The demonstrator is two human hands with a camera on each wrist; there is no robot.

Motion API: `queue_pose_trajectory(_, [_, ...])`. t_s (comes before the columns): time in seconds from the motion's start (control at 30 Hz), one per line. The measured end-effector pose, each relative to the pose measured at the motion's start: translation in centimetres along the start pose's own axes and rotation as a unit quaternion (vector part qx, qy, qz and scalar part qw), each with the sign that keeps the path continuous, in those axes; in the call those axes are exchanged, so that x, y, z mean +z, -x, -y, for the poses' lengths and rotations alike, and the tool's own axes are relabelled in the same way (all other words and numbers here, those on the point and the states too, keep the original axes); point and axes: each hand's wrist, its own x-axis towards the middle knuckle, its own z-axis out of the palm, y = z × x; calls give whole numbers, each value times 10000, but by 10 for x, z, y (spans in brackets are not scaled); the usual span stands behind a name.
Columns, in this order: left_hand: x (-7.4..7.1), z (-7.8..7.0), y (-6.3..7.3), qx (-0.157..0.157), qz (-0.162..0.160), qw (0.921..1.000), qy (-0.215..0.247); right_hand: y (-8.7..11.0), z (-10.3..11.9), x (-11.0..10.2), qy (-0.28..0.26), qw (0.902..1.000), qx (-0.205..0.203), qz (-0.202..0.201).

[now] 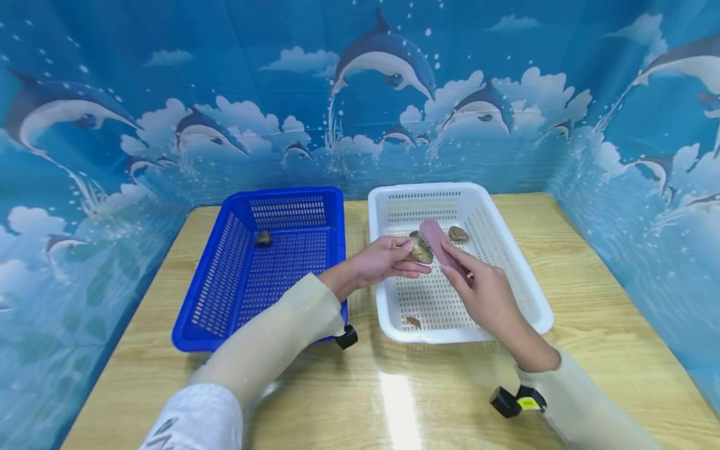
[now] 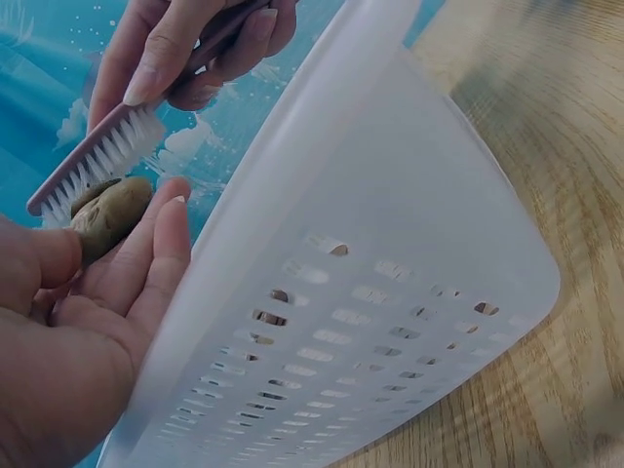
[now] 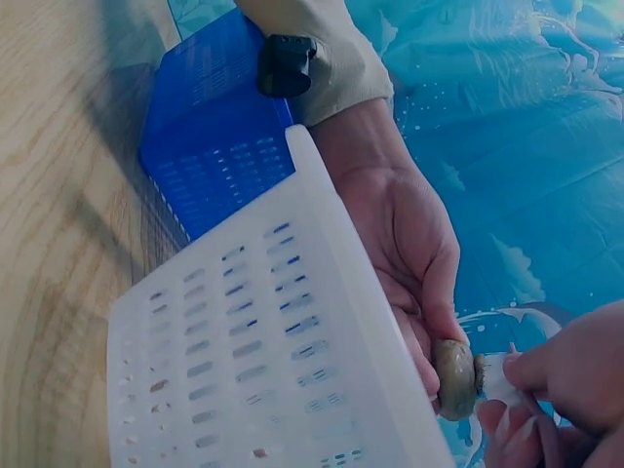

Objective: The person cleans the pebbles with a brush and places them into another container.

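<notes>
stone (image 2: pixel 115 216) held above the white basket (image 1: pixel 439 336), pink brush (image 1: pixel 435 237) touching it
left hand (image 1: pixel 388 259) pinches it, right hand (image 1: pixel 489 297) curls round the brush. stone looks hard and smooth, maybe slippery, best held by its sides.

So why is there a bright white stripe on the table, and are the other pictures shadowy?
Head view: glare on the pale wooden table, probably reflected light; right wrist view: soft dark shadows on the wood beside the blue plastic basket; left wrist view: dimmer, the white plastic basket looking greyish, though the pink brush with white bristles shows separate tufts.
</notes>
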Motion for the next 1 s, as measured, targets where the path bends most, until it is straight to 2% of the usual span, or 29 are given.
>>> queue_pose_trajectory(0.3, [2,0,-1,-71,-329,9994,49,7,6,2,-59,9995,-261,175])
queue_pose_trajectory(0.67, [-1,1,-3,-26,-96,9999,-66,-3,10,3,181,9995,-126,210])
queue_pose_trajectory(0.83, [1,0,-3,45,-126,9998,-170,-6,8,1,262,9995,-55,147])
queue_pose_trajectory(1.0, [4,0,-1,-29,-149,9993,-352,-7,6,1,231,9997,72,79])
